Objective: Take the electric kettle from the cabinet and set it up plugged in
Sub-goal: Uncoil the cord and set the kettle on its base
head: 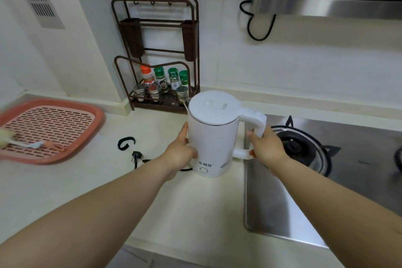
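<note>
Kitchen counter, cream top, stove to your right. Your right hand is wrapped round the handle of the kettle, fingers curled on it. Your left hand lies flat against the kettle's side, fingers straight, steadying rather than gripping. Kettle sits upright, lid shut, at the counter's right edge, just beside the stove's steel surround. Can't tell if it's fully set down or hovering a touch, or whether a base sits under it.

Outward: black cord runs left from behind your left wrist, and its plug lies loose on the counter, so not in any socket. No socket visible in view. A black strap loop lies near the plug. Pink drain tray at far left, spice rack against the back wall.

Status, my read: kettle is out of the cabinet and about placed. Left: let go, pick up the plug, find an outlet, plug in.
</note>
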### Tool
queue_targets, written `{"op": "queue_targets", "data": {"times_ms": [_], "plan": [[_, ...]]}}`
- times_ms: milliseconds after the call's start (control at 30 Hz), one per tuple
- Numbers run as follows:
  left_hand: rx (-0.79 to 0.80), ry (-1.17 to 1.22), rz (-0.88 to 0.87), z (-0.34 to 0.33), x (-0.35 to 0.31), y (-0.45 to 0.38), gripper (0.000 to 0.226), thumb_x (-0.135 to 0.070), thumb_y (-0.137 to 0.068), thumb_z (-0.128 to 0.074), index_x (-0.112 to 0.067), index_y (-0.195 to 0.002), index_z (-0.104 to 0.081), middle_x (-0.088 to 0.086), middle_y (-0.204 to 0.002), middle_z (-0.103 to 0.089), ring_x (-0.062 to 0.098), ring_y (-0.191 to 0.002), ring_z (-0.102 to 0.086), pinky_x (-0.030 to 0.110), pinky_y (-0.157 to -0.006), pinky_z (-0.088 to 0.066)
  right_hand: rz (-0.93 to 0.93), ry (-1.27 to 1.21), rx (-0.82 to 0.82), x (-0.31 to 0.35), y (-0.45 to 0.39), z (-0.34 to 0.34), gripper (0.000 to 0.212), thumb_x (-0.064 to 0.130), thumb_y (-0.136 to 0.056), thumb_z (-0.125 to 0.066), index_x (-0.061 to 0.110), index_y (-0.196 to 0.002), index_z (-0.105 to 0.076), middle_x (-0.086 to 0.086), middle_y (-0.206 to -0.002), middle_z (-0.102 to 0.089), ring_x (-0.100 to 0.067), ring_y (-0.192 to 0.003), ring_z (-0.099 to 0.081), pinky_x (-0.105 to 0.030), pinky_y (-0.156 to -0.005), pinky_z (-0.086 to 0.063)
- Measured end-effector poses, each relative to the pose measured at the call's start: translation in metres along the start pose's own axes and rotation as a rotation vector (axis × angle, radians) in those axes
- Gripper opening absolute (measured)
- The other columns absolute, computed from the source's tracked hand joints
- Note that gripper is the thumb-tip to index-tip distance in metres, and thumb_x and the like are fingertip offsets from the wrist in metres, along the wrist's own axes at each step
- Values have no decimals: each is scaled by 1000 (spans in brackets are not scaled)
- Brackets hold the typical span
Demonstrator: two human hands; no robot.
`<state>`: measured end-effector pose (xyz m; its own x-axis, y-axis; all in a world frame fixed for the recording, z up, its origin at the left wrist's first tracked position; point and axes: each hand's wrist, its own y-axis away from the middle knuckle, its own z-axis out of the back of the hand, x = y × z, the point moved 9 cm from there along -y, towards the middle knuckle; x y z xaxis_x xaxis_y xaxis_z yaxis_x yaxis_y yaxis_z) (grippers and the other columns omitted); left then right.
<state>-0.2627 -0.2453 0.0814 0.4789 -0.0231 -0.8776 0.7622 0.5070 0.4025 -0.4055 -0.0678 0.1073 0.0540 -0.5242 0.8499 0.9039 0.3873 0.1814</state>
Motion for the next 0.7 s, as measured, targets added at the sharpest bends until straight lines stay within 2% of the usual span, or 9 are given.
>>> {"op": "queue_targets", "data": {"times_ms": [100,200,300,367,433,500,600,700], "plan": [[6,51,4,-5,-3,-8,98,8,-75,-46,-50,-145,-9,-3,-138,-47,32,-128,-48,47,-104,-41,-4,-26,-27,0,-10,4,16,30,-94,-45,22,-107,-49,-1,-85,-56,-36,-92,-65,-53,-89,-52],[29,67,1,-11,-11,-23,96,6,-74,-46,-51,-144,-12,-9,-124,-51,25,-120,-52,40,-99,-44,-13,-37,-56,5,-23,10,7,26,-94,-45,22,-92,-50,0,-78,-53,-39,-92,-65,-54,-89,-52],[9,79,3,-10,-21,-48,92,3,-75,-49,-41,-147,-13,-4,-129,-51,26,-121,-50,43,-105,-42,-37,8,-63,16,-40,12,25,21,-94,-41,22,-70,-46,-4,-73,-52,-43,-92,-65,-56,-89,-51],[-2,82,-6,-9,-30,-67,89,2,-74,-51,-35,-147,-16,0,-138,-47,24,-120,-48,43,-107,-41,-60,35,-66,21,-53,13,24,19,-93,-39,9,-78,-55,-6,-72,-50,-40,-87,-65,-58,-91,-50],[-2,76,-30,-9,-42,-83,87,2,-74,-51,-34,-146,-18,1,-139,-46,22,-117,-46,39,-104,-42,-65,35,-91,25,-65,15,29,18,-92,-41,-5,-100,-57,-4,-69,-49,-34,-77,-61,-58,-90,-50],[32,71,-53,-11,-54,-104,88,4,-73,-49,-33,-147,-20,0,-139,-46,22,-117,-46,38,-102,-42,-78,15,-133,26,-80,18,30,18,-93,-44,-6,-108,-55,-5,-71,-50,-33,-75,-60,-58,-89,-50],[85,53,-73,-14,-70,-131,90,6,-74,-46,-33,-149,-16,-3,-145,-42,21,-124,-43,38,-107,-39,-86,-27,-178,27,-100,20,28,17,-92,-47,-6,-107,-54,-4,-72,-48,-33,-76,-59,-61,-88,-49],[105,41,-81,-15,-82,-153,89,9,-75,-43,-34,-148,-16,-7,-138,-44,14,-113,-39,30,-96,-38,-111,-70,-194,25,-120,18,26,20,-92,-49,-1,-107,-54,-3,-75,-50,-38,-84,-63,-58,-88,-51]]}}
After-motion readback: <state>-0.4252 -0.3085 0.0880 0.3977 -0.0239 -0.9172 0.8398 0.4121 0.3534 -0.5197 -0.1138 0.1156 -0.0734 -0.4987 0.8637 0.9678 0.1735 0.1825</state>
